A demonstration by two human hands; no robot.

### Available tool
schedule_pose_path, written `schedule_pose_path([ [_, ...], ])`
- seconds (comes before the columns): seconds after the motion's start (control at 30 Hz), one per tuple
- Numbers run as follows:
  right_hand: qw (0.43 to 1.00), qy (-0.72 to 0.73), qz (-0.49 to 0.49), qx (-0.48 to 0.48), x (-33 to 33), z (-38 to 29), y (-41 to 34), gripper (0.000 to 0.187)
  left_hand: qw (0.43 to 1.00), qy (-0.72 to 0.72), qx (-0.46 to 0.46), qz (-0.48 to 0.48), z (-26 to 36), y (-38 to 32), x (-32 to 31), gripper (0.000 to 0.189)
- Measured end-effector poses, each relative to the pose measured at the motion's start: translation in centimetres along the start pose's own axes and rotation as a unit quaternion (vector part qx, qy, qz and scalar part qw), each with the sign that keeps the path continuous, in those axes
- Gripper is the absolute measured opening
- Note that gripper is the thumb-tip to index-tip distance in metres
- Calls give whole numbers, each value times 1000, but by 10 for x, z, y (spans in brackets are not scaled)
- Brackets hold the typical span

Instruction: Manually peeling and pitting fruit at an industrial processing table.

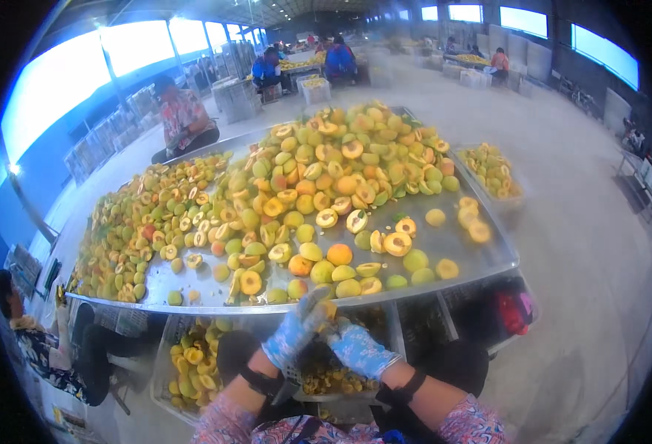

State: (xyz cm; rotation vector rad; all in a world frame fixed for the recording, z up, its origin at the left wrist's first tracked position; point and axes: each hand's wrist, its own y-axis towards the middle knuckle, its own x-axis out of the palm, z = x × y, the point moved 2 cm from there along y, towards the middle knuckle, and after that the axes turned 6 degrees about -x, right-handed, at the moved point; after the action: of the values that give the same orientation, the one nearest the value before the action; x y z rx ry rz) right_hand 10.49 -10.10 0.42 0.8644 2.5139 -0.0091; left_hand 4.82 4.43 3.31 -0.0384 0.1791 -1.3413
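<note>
A yellow peach (327, 312) is held between my two gloved hands, just below the near edge of the metal-topped table (204, 306). My left hand (297, 324), in a blue patterned glove with a soiled grey palm, grips it from the left. From the right, the curled fingers of my right hand (356, 343) press against its lower side; blur hides whether they also hold something small. Beyond the edge lie whole and halved peaches (348, 271), several halves showing their pits. Beneath my hands, a crate (341, 398) contains small brownish-yellow pieces.
A large peach heap (326, 161) covers the table's middle. Crates of peaches stand at lower left (192, 366) and beyond the right edge (492, 172). One person (187, 116) sits across the table, another (48, 344) at its left end. A red bag (513, 313) lies under the right side.
</note>
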Motion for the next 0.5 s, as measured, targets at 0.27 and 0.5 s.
schedule_pose_path([
  [0.27,972,38,-193,125,-12,-28,3,41,998,-21,54,26,-45,4,-1,41],
  [0.5,911,305,-143,237,-23,-47,-11,26,997,-76,28,1,-26,-5,6,50],
])
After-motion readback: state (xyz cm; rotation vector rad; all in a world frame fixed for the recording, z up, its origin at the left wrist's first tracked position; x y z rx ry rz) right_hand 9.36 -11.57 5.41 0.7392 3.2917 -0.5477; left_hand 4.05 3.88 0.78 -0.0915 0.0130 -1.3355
